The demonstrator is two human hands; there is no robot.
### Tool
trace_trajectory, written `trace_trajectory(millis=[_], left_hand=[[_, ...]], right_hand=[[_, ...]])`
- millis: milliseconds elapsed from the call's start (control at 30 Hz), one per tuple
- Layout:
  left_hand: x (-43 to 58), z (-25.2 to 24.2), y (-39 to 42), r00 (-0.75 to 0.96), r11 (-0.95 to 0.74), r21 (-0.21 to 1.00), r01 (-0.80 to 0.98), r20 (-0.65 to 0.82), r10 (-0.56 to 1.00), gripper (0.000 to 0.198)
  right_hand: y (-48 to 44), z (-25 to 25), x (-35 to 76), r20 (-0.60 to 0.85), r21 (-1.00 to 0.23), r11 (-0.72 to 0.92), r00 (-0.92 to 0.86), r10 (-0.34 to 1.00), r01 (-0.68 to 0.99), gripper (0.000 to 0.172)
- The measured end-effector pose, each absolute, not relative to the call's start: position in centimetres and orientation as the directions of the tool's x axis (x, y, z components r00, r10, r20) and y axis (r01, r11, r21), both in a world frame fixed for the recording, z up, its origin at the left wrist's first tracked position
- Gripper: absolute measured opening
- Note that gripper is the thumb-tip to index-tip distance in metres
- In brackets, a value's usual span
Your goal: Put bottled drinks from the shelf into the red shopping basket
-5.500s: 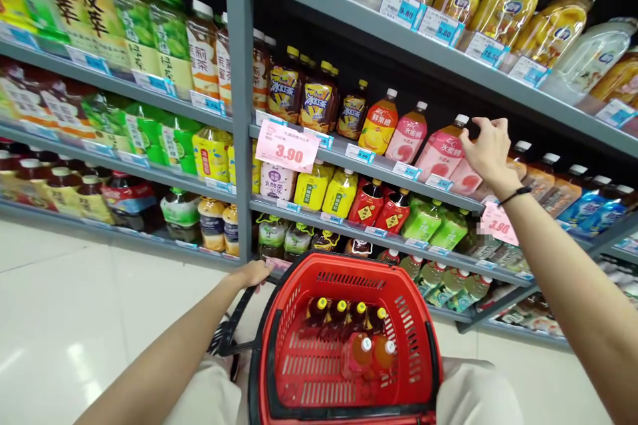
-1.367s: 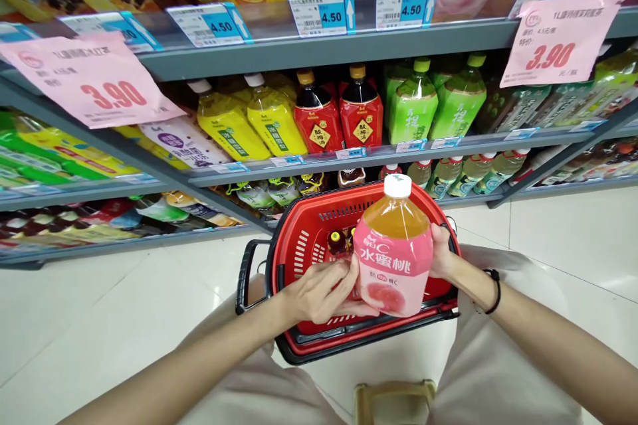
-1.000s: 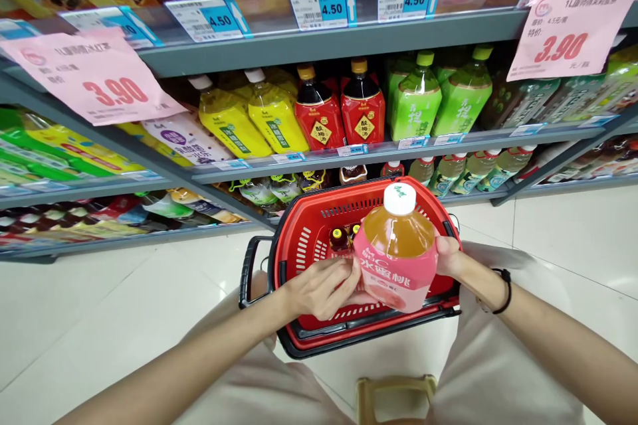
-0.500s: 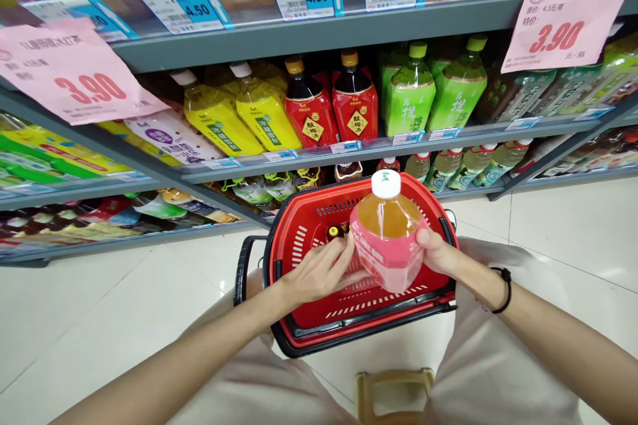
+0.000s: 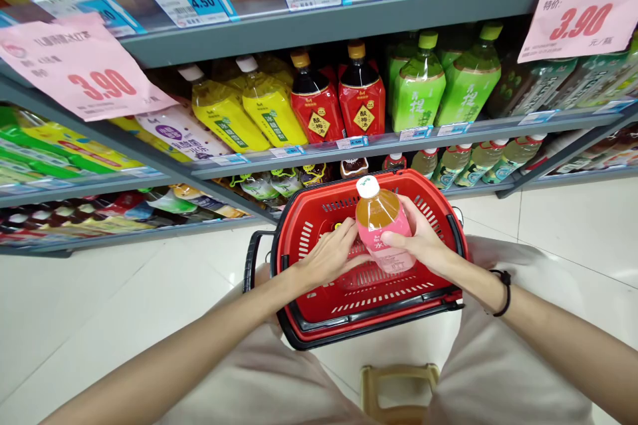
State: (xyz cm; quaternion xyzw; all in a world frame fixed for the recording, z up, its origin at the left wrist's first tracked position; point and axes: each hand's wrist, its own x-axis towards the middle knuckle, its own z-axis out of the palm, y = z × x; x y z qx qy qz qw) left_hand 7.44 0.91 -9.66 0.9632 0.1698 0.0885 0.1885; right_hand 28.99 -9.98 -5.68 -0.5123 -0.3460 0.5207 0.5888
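My right hand (image 5: 419, 236) is wrapped round a bottle of amber drink (image 5: 383, 222) with a white cap and pink label, tilted over the red basket (image 5: 343, 309). My left hand (image 5: 331, 254) is beside the bottle, above the basket's inside, its thumb stretched toward the bottle's lower part. Its fingers are bent and partly hidden at the tips; they are near a small yellow-topped item (image 5: 338, 226) in the basket. Whether they grip that item cannot be made out.
Shelves (image 5: 299, 26) of bottled drinks with price tags stand in front. The basket's black handle (image 5: 252, 259) sticks out on the left. Below, a tan stool (image 5: 399, 372) stands between the knees.
The bottle has moved lower and slightly left, and it leans more. My right hand has shifted from its side to wrap over its front. The view has shifted slightly.
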Motion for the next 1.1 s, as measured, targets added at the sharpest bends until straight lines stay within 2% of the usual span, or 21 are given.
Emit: trace_trajectory(millis=[167,300,500,700,933,1100], left_hand=[[7.2,-9.64,1.03,0.927,-0.859,0.422,0.29,0.1,0.362,0.058],[7.2,-9.44,0.97,0.925,-0.857,0.42,0.299,0.093,0.368,0.063],[7.36,-9.29,0.9,0.925,-0.851,0.42,0.314,0.067,0.374,0.064],[7.41,-9.16,1.03,0.923,-0.831,0.441,0.338,0.018,0.385,0.061],[7.53,-9.55,1.02,0.924,-0.84,0.429,0.332,0.032,0.382,0.064],[7.6,-9.81,1.09,0.921,-0.841,0.426,0.333,0.044,0.387,0.064]], right_hand=[[-9.88,-5.85,28.71,-0.129,-0.963,-0.068,0.221,0.967,-0.262,0.09],[-9.85,-5.79,28.71,-0.16,-0.96,-0.104,0.207,0.965,-0.26,0.091],[-9.59,-6.01,28.71,-0.146,-0.956,-0.084,0.208,0.967,-0.281,0.083],[-9.51,-5.97,28.49,-0.198,-0.937,-0.12,0.214,0.957,-0.327,0.083],[-9.51,-5.88,28.51,-0.226,-0.931,-0.142,0.225,0.948,-0.337,0.081],[-9.38,-5.8,28.52,-0.256,-0.93,-0.177,0.221,0.941,-0.323,0.072]])
